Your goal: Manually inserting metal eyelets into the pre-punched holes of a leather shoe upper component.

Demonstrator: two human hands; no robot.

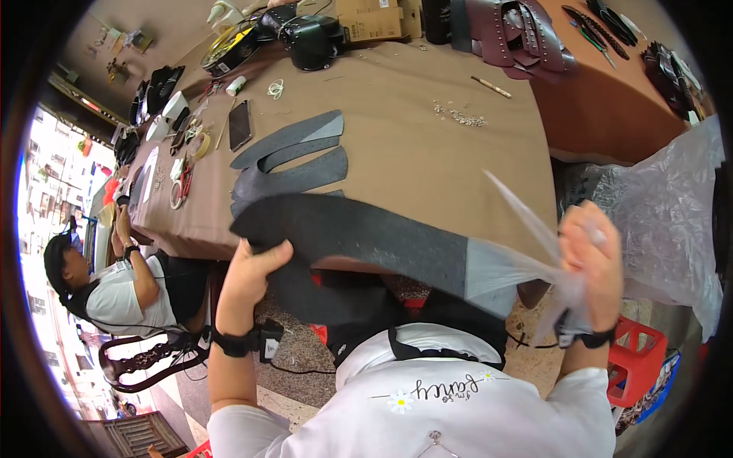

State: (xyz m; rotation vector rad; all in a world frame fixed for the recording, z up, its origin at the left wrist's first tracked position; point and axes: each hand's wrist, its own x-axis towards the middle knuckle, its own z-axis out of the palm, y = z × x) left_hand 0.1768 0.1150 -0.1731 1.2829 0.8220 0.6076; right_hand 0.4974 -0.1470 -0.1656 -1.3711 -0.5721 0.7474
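2 hands share 1 long dark strip (359,237), held level above the near edge of the brown table (427,153). Left hand (248,278) is clamped around the strip's left end, thumb on top. Farther right, the strip's other end sits inside a clear plastic bag (508,263). Right hand (592,256) pinches only the bag, fingers closed. That thin film could slip or tear, dropping the strip's end.
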